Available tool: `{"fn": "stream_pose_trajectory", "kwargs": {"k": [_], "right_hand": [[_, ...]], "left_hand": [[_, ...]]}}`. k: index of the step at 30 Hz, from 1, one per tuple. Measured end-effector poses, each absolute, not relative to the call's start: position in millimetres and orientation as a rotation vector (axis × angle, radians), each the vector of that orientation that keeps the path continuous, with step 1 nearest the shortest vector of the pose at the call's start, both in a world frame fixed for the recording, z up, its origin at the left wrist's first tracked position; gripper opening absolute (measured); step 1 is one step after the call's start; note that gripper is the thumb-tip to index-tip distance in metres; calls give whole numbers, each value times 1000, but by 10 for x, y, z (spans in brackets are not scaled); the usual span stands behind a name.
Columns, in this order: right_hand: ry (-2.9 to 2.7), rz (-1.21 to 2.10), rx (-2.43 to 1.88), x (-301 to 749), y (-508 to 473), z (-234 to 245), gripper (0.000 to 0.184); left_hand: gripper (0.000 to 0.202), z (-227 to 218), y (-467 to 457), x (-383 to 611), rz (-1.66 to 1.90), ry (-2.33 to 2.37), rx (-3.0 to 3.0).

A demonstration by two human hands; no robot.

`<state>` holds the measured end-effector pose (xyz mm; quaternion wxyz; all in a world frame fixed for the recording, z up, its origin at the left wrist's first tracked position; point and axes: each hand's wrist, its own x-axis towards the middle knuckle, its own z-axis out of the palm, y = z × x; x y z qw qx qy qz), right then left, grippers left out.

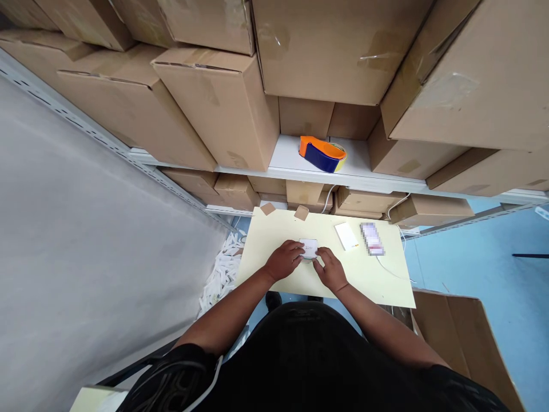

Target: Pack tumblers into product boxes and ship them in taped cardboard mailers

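A small white rectangular piece, like a card or a short stack of cards with dark marks on top, is between my two hands over the pale yellow table. From its left side the fingers of my left hand close on its edge. The fingers and thumb of my right hand hold its right edge. What lies beneath the white piece is too small to make out.
A white box and a phone with a cable lie right of my hands. Two brown cardboard pieces sit at the far edge. Above, a shelf holds cartons and an orange-and-blue tape dispenser. White scraps litter the floor left.
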<state>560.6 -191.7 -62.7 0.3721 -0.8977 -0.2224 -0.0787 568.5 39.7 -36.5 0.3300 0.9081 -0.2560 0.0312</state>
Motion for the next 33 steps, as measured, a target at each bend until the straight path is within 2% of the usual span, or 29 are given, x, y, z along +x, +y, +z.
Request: {"fn": "stream_pose_trajectory", "kwargs": {"k": [5, 11, 20, 29, 31, 33], "right_hand": [[-562, -152, -2341, 5641, -1898, -621, 27], [-667, -142, -2389, 5607, -1907, -657, 27], [-870, -143, -2464, 5593, -1968, -693, 22], [-752, -138, -2383, 5589, -1904, -620, 15], [-614, -106, -2298, 5589, -1953, -623, 22], [-451, -34, -2228, 5604, -2023, -683, 35]], "left_hand": [[22, -344, 418, 5708, -27, -612, 2343], [17, -336, 400, 5634, 7, -660, 2327], [17, -411, 329, 5566, -35, -672, 2315], [14, -440, 297, 5511, -6, -632, 2276], [18, -432, 299, 5473, 56, -513, 2245], [35, -449, 305, 5446, 103, -299, 2185]]}}
